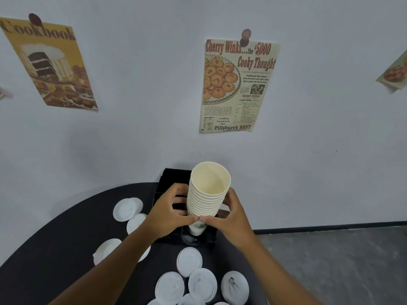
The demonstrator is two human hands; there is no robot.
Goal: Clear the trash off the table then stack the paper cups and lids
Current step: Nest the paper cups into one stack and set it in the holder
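Head view: cup stack [207,190] between fingers [176,190].

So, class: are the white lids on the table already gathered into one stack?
No, the white lids lie scattered singly across the black table.

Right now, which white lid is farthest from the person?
The lid at the table's back left, nearest the wall. Every other lid lies closer to the person.
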